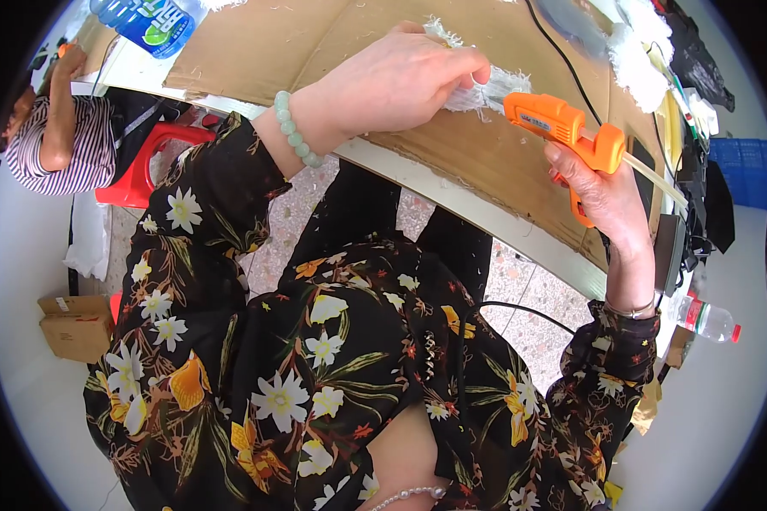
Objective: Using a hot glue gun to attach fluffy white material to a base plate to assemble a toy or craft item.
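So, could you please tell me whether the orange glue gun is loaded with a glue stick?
Loaded: a pale glue stick protrudes from the back of the orange glue gun, held in the right hand.

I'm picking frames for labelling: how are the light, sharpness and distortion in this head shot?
Head view: bright, even daylight, no hard shadows; the floor toward the rim washes out almost white. Fisheye bending curves the table edge and leaves black corners. The left hand, the right hand and the orange glue gun are sharp; the white fluff is soft-edged.
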A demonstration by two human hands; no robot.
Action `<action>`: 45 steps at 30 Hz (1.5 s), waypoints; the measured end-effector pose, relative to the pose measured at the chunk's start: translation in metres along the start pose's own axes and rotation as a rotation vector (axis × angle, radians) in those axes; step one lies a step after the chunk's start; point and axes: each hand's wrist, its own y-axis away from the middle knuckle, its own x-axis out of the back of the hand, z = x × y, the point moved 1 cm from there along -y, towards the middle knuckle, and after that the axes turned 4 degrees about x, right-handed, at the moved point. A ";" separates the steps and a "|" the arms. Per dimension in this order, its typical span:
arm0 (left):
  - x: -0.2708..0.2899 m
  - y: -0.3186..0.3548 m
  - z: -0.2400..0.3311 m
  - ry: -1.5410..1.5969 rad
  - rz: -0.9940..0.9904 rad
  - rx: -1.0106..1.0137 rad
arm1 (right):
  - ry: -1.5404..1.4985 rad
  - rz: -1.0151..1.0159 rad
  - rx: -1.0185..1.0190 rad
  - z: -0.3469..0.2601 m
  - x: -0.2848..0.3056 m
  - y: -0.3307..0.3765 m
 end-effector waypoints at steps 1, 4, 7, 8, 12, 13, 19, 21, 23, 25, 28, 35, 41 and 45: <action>0.000 0.000 0.000 0.000 0.001 0.000 | 0.001 0.000 0.000 -0.001 0.000 -0.001; 0.000 0.000 -0.001 0.003 -0.002 0.026 | 0.007 -0.019 -0.004 -0.002 -0.002 -0.003; -0.003 -0.001 -0.004 0.026 0.003 0.009 | 0.022 0.014 -0.003 0.000 -0.004 -0.005; -0.002 -0.001 -0.004 0.026 -0.001 0.015 | 0.026 0.015 -0.019 0.000 -0.004 -0.005; 0.001 -0.003 -0.005 0.061 0.003 0.047 | 0.043 0.006 -0.016 -0.004 -0.005 -0.007; 0.005 -0.002 -0.003 0.050 0.004 0.055 | 0.040 -0.003 -0.006 -0.006 -0.005 -0.007; -0.003 -0.004 -0.007 0.084 0.031 0.048 | 0.050 0.010 -0.017 0.000 -0.006 -0.007; -0.002 -0.005 -0.007 0.099 0.027 0.060 | -0.029 0.018 0.039 0.002 -0.004 -0.006; 0.001 -0.005 -0.006 0.095 0.025 0.071 | -0.029 0.013 0.032 -0.002 -0.002 -0.005; 0.002 -0.004 -0.006 0.093 0.025 0.081 | -0.026 0.008 0.024 -0.004 -0.004 -0.005; 0.002 -0.004 -0.007 0.082 0.004 0.083 | -0.045 0.021 0.029 -0.005 -0.008 -0.005; 0.005 -0.002 -0.006 0.074 -0.023 0.102 | 0.043 0.013 0.063 -0.006 -0.011 -0.002; 0.003 -0.002 -0.009 0.089 -0.006 0.080 | 0.099 -0.005 0.066 -0.013 -0.017 0.002; 0.005 -0.006 -0.009 0.117 -0.050 0.108 | 0.046 -0.002 0.045 -0.014 -0.019 0.004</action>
